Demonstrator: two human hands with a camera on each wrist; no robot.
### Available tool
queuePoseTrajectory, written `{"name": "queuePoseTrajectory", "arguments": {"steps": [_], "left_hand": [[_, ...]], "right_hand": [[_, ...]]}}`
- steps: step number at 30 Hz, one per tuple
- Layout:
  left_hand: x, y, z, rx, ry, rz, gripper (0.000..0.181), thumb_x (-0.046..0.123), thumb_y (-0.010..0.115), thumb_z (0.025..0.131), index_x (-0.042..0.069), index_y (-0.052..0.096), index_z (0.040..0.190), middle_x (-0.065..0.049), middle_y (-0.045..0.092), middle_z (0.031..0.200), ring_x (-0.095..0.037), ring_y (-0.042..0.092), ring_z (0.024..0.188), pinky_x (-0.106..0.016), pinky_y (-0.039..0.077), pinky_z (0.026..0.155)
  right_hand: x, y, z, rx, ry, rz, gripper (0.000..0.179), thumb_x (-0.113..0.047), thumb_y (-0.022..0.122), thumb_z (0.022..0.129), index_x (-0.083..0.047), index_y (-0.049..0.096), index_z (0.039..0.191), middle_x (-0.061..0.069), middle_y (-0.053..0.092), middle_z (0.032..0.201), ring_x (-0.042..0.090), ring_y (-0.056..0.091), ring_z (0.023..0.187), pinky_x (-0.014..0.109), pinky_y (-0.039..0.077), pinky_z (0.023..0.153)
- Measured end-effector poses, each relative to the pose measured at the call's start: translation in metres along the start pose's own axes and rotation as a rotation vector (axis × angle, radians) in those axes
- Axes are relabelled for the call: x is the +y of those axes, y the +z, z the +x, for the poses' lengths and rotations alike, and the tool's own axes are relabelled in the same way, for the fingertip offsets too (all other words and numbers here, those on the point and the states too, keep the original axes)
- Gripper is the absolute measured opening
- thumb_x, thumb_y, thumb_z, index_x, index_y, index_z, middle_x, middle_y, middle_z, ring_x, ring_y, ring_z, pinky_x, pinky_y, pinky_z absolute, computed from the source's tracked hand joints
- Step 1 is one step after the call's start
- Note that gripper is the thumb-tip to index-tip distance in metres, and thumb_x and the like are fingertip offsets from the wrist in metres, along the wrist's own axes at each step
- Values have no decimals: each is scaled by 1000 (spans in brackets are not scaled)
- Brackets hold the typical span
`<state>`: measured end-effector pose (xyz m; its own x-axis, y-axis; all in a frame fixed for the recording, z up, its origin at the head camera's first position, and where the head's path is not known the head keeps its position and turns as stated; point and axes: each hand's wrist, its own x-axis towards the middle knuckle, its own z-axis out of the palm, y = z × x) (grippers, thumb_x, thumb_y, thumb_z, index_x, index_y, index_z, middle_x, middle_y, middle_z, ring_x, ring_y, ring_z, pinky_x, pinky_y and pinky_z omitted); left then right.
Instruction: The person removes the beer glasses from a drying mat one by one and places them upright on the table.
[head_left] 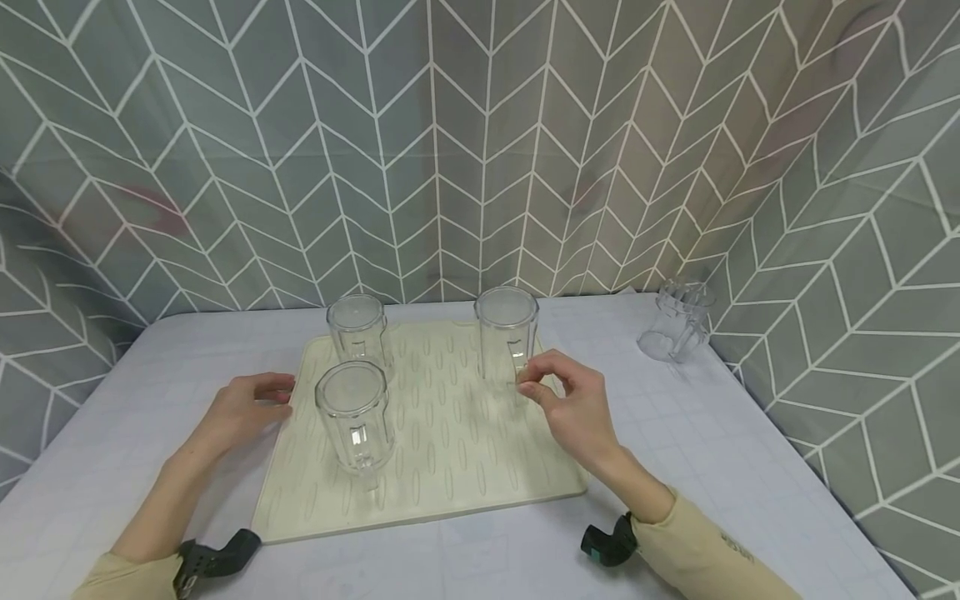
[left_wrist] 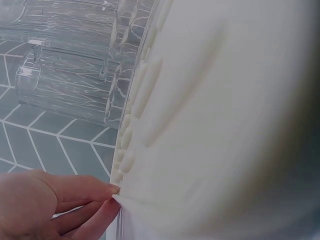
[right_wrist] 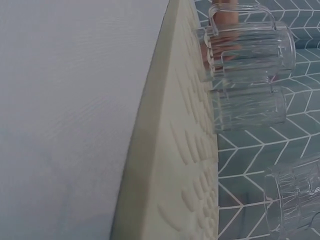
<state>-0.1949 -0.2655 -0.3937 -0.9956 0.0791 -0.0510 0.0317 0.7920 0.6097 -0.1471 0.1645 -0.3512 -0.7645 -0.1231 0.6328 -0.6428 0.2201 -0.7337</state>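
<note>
A cream drying mat (head_left: 450,467) with raised oval ridges lies on the table. My left hand (head_left: 243,412) pinches its left edge between thumb and fingers (left_wrist: 95,192). Two clear glass mugs stand on the mat's left half, a nearer mug (head_left: 352,425) and one farther back (head_left: 357,321). At the mat's right side, my right hand (head_left: 570,404) pinches the handle of another glass mug (head_left: 506,325). In the right wrist view that mug (right_wrist: 295,200) hangs slightly tilted above the mat; the right hand itself is out of that view.
Another clear glass mug (head_left: 675,325) stands off the mat at the table's far right corner. White cloth (head_left: 480,558) covers the table. A patterned curtain (head_left: 457,167) rises behind and along the sides.
</note>
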Motion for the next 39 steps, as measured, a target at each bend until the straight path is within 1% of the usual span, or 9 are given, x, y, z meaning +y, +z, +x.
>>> {"name": "queuePoseTrajectory", "arguments": {"steps": [4, 7, 13, 18, 24, 28, 33, 36, 39], "left_hand": [[0, 0, -1, -1, 3, 0, 53, 13, 67, 91, -9, 52, 136, -32, 63, 120, -51, 56, 114, -63, 51, 88], [1, 0, -1, 0, 12, 1, 52, 12, 67, 91, -9, 52, 136, -32, 63, 120, -51, 57, 114, -62, 51, 88], [0, -1, -2, 0, 16, 0, 50, 12, 66, 91, -9, 53, 135, -31, 64, 119, -51, 57, 113, -61, 52, 86], [0, -1, -1, 1, 14, 6, 51, 13, 66, 91, -9, 53, 135, -31, 64, 119, -51, 57, 114, -62, 52, 86], [0, 0, 0, 6, 20, 9, 50, 13, 66, 91, -9, 53, 134, -31, 64, 119, -51, 57, 113, -62, 52, 87], [1, 0, 0, 9, 27, 15, 50, 12, 67, 90, -10, 53, 134, -31, 65, 117, -51, 58, 112, -62, 52, 86], [2, 0, -1, 26, 45, 24, 50, 12, 68, 90, -10, 54, 133, -31, 66, 115, -51, 60, 110, -61, 54, 84], [3, -1, -2, 55, 60, 28, 48, 12, 66, 91, -10, 55, 132, -31, 65, 117, -49, 60, 110, -58, 55, 82], [7, -4, -2, 105, 93, 29, 45, 10, 65, 92, -9, 55, 132, -32, 64, 121, -48, 61, 111, -55, 57, 82]], "right_hand": [[-5, -2, 0, 4, -19, -3, 15, 12, 72, 82, -1, 70, 89, 14, 67, 81, 15, 62, 81, 23, 49, 99], [-9, -3, -1, 4, -29, -7, 17, 13, 73, 81, -2, 70, 89, 12, 66, 81, 14, 63, 81, 22, 49, 100], [-15, -3, -1, -11, 3, -13, 17, 11, 74, 80, -4, 70, 88, 7, 67, 81, 14, 63, 83, 25, 48, 102], [-15, -2, -2, -16, 11, -24, 18, 11, 75, 80, -5, 71, 87, 6, 67, 80, 13, 63, 83, 26, 47, 102], [-13, -1, -3, -8, -20, -45, 21, 13, 75, 79, -6, 71, 87, 6, 66, 79, 14, 63, 81, 24, 46, 101], [-14, -2, -3, -14, -31, -66, 22, 14, 75, 78, -6, 70, 87, 4, 67, 80, 14, 63, 81, 23, 48, 97], [-14, -2, -2, -20, -53, -88, 24, 16, 75, 76, -5, 69, 86, 4, 67, 80, 13, 63, 79, 21, 52, 87], [-15, -2, -2, -22, -76, -97, 26, 17, 74, 75, -6, 69, 86, 3, 67, 81, 13, 63, 79, 20, 53, 82], [-16, -2, -1, -20, -108, -116, 27, 18, 75, 74, -6, 69, 86, 3, 67, 81, 13, 64, 78, 20, 53, 78]]}}
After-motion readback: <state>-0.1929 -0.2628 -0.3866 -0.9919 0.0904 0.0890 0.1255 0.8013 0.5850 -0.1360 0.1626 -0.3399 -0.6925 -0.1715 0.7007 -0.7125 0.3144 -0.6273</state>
